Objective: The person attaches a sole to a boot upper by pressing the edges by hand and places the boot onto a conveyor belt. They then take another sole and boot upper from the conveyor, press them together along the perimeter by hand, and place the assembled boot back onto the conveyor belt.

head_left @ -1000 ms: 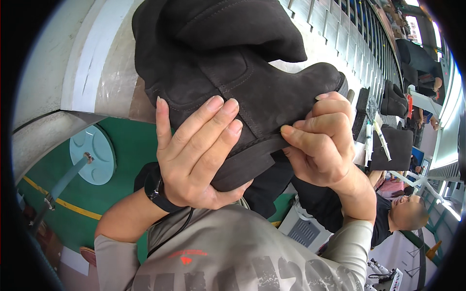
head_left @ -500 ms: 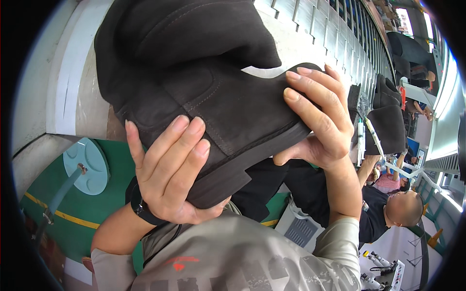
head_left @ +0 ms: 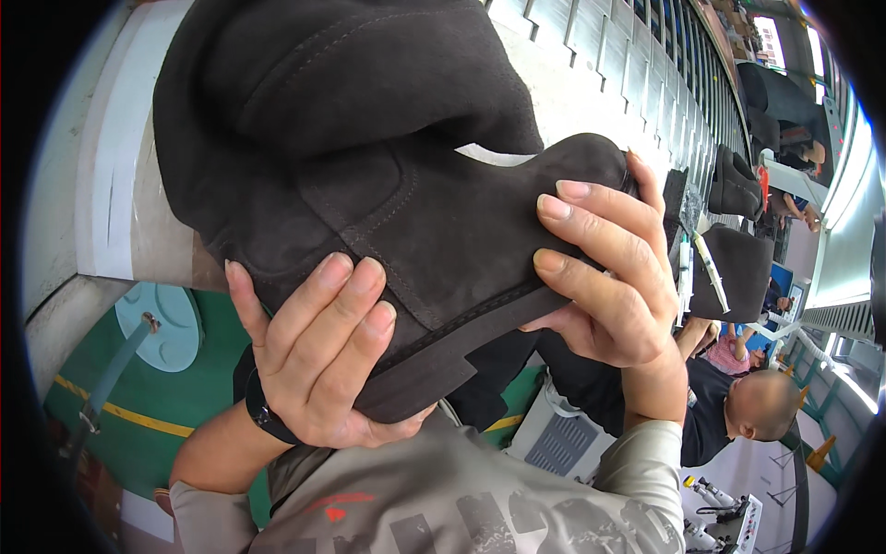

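Suede boot [head_left: 388,175], clasped by flat left hand [head_left: 318,355] and curled right hand [head_left: 600,268], could slip heel-first, seemingly unsupported underneath.

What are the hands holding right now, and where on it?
A dark suede boot: left hand under the heel and sole, right hand around the toe end.

You can't see any boxes, bags, signs or screens here. The only mark like a label is a small red shape [head_left: 334,511] on the grey cloth at the bottom, too small to make out.
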Demonstrator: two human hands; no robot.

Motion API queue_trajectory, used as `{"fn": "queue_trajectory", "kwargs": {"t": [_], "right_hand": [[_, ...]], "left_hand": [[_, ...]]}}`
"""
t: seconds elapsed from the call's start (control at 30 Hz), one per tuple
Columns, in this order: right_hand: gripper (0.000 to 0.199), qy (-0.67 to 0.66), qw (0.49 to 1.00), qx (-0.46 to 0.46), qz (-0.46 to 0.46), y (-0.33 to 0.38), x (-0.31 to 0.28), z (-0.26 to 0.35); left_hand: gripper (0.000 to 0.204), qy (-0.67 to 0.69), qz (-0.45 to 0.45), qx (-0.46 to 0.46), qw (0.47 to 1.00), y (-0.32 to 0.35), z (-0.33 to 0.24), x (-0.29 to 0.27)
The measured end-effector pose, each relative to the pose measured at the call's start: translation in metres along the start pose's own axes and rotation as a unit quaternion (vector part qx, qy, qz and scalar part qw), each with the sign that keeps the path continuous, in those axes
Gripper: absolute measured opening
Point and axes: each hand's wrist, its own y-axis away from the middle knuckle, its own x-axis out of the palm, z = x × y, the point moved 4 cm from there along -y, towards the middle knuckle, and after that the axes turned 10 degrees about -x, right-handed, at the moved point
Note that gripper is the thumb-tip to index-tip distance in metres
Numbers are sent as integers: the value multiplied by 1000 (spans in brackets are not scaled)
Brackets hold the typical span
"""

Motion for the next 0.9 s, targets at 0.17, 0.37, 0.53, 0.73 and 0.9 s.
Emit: {"fn": "queue_trajectory", "kwargs": {"t": [0.17, 0.37, 0.53, 0.73, 0.9], "right_hand": [[53, -25, 1000, 3, -6, -4, -4, -6], [57, -79, 997, 3, -6, -13, -9, -18], [70, -114, 991, 41, 62, -39, -26, -31], [89, 94, 982, 132, -98, -4, -34, -58], [30, -312, 851, 359, -221, 54, -6, -41]], "left_hand": [[85, -5, 21, 18, 1000, -2, 3, -3], [72, 7, -3, -5, 1000, 0, 2, 3], [73, 28, 7, -7, 1000, -10, -4, 3], [94, 19, 45, -60, 997, -5, -45, 43], [66, 104, 138, 28, 985, -46, -52, 21]]}}
